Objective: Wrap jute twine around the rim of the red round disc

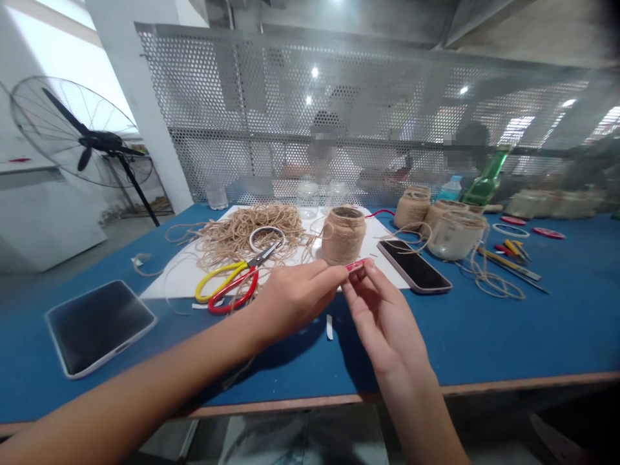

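My left hand (290,297) and my right hand (382,316) meet above the blue table (533,323), both pinching a small red strip (356,265) between their fingertips. Just behind the strip stands a jar wrapped in jute twine (343,234) on a white sheet (184,274). A loose heap of twine (247,232) lies left of the jar, with a roll of tape (265,237) on it. Scissors with one yellow and one red handle (232,284) rest beside my left hand. A small white scrap (329,327) lies on the table under my hands.
A phone (414,265) lies right of the jar, a tablet (99,326) at the near left. More twine-wrapped jars (455,232), red lids (547,232), tools (513,258) and a green bottle (487,182) stand at the right. A perforated screen (339,116) backs the table; people sit behind it. A fan (82,139) stands left.
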Motion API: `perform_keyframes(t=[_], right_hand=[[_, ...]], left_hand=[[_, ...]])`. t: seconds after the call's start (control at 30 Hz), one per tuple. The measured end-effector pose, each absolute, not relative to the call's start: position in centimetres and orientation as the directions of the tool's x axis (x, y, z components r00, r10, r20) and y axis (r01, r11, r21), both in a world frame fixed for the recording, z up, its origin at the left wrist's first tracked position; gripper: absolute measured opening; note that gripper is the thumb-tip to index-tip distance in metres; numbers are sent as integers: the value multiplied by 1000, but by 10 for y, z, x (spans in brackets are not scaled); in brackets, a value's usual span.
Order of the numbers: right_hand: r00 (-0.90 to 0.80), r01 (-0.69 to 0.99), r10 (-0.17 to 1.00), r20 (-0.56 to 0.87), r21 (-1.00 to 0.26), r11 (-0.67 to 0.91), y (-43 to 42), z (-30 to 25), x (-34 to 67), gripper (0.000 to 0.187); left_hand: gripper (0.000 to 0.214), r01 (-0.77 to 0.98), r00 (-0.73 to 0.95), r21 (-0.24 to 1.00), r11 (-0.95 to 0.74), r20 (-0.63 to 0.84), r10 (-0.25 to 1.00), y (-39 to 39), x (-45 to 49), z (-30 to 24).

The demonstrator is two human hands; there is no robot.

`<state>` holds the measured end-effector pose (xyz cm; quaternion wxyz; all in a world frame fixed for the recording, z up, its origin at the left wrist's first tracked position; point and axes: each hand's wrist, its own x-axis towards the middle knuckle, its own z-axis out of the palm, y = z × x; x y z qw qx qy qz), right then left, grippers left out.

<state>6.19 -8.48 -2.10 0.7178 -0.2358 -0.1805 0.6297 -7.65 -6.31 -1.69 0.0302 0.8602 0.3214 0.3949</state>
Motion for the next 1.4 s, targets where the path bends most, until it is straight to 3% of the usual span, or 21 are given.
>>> perform_keyframes(t=[0.1, 0.33, 0.4, 0.63, 0.77, 0.9, 1.13, 1.3, 1.4], right_hand=[[110, -825, 993, -45, -561, 66, -85, -20, 64, 6], [29, -866, 995, -96, -500, -23, -85, -17, 64, 1], [-3, -876, 996, -86, -481, -44, -84, -16, 64, 1], [-120, -927, 978, -168, -334, -172, -83, -16, 66, 7], [-153, -928, 973, -172, -313, -201, -85, -17, 68, 6], [-146, -918, 979, -144, -349, -189, -86, -18, 68, 5], [-105, -914, 994, 2, -393, -96, -96, -18, 57, 5], [-20, -836, 994, 111, -547, 44, -107, -20, 47, 13], [23, -778, 989, 144, -619, 108, -108, -23, 42, 12]], left_hand=[[25, 576, 633, 12, -818, 626, 455, -60, -80, -17], [21, 544, 747, -391, -742, 629, 216, -60, -85, -8], [20, 532, 774, -459, -711, 605, 188, -61, -85, -6], [19, 532, 755, -435, -726, 632, 175, -63, -84, -5], [18, 514, 766, -449, -731, 624, 154, -65, -86, -4], [18, 524, 766, -459, -717, 622, 162, -67, -85, -2], [14, 502, 726, -372, -780, 672, 147, -66, -85, -6], [17, 487, 686, -177, -855, 684, 249, -66, -86, -7], [19, 508, 707, -215, -834, 658, 260, -67, -85, -6]])
